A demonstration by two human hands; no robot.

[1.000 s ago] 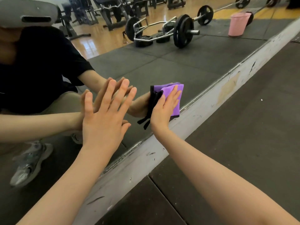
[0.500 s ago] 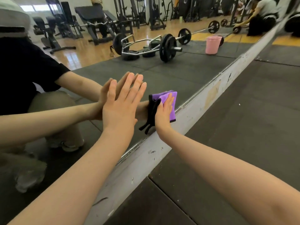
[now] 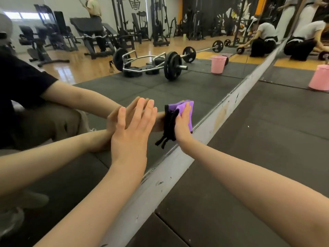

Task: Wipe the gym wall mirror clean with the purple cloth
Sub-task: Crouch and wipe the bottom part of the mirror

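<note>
The wall mirror fills the left and middle of the view, down to a scuffed grey base strip. A folded purple cloth with a black edge lies flat against the glass low down, just above the strip. My right hand presses it to the mirror with straight fingers. My left hand lies flat on the glass to the left of the cloth, fingers straight and together. Both hands and my crouched body are reflected in the mirror.
Black rubber floor mats run along the base strip. A pink bucket stands on the floor at the far right. A crouching person is farther along the wall. Barbells and gym machines appear in the reflection.
The view has tilted up and shows more of the gym reflection. My right hand with the cloth stays low on the glass beside my left hand, which keeps flat on the mirror.
</note>
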